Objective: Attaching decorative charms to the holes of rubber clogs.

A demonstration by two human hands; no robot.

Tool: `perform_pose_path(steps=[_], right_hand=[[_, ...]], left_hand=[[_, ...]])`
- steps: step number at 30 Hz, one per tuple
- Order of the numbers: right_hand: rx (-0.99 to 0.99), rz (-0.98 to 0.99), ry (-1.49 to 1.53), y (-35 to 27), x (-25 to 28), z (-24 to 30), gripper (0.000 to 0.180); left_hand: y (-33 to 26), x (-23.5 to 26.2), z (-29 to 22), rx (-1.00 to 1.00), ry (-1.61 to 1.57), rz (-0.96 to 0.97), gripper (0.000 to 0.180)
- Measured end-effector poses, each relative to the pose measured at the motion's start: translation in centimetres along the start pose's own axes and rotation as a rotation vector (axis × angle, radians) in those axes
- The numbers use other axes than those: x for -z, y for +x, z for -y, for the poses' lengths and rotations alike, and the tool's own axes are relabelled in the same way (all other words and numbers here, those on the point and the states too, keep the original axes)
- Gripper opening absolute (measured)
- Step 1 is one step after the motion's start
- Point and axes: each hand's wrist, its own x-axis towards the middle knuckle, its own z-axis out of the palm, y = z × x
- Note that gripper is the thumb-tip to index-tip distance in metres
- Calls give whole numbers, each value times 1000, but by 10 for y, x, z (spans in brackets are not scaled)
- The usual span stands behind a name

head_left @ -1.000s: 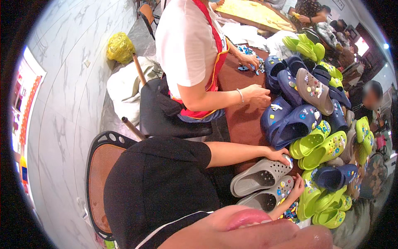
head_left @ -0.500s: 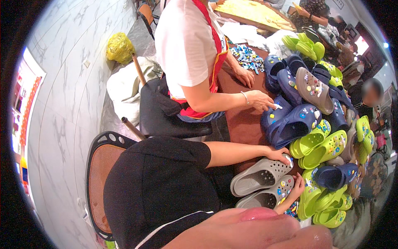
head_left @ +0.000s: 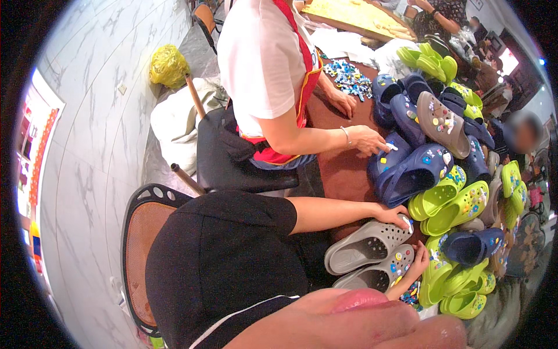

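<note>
Hardly anything has shifted over the last second; both hands stay at the same pair of shoes, and only the co-worker's farther hand (head_left: 347,103) has slid a little nearer along the brown worktop (head_left: 343,168). The left hand (head_left: 397,216) lies with bent fingers on the toe of the upper grey perforated foam clog (head_left: 366,247), seemingly to steady it; whether it grips or merely presses, I cannot tell. The right hand (head_left: 417,264) is curled around the toe of the lower grey foam clog with small coloured charms (head_left: 381,273), tilting its charm-studded top upward where it is easy to work on. Both clogs lie at the worktop's near edge, touching each other. Just beyond them lies a heap of lime-green clogs (head_left: 447,203) and navy-blue clogs (head_left: 415,171). The co-worker in a white shirt and red apron (head_left: 267,64) rests the nearer hand (head_left: 371,141) on a blue clog; a pile of loose small charms (head_left: 349,78) lies farther off.
</note>
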Motion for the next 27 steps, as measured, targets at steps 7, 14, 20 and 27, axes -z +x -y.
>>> perform_pose_path(steps=[7, 14, 20, 27], right_hand=[[-24, 11, -7, 0, 2, 2, 34], [-6, 17, 7, -6, -7, 19, 29], [2, -5, -8, -5, -3, 7, 31], [-73, -93, -26, -5, -8, 23, 29]], left_hand=[[1, 4, -3, 24, 78, 73, 92], [8, -6, 22, -32, -2, -26, 89], [17, -6, 8, 14, -11, -106, 83], [22, 4, -17, 200, -31, -133, 65]])
